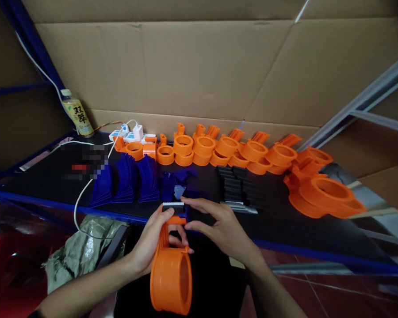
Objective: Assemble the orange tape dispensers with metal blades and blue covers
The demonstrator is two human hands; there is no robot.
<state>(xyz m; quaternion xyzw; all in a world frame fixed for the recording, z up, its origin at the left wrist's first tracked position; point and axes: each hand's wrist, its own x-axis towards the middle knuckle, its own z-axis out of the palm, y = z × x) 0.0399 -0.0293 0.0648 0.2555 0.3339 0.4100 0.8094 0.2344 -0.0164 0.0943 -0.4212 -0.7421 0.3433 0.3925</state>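
Note:
My left hand (152, 240) is wrapped round the handle of an orange plastic tape dispenser (171, 278), held upright just before the table's near edge, its round drum hanging low. My right hand (219, 225) pinches the dispenser's top end, thumb and forefinger at a small toothed metal blade (173, 205) that sits across the tip. A blue plastic piece (185, 216) shows between my fingers at the tip. Both hands are closed on the dispenser.
A row of orange dispenser bodies (225, 148) lines the back of the black table (46, 185), more piled at right (325, 194). Stacks of blue parts (126, 181), black pieces (239, 187), a power strip (132, 134) and a bottle (77, 114) stand there. Cardboard wall behind.

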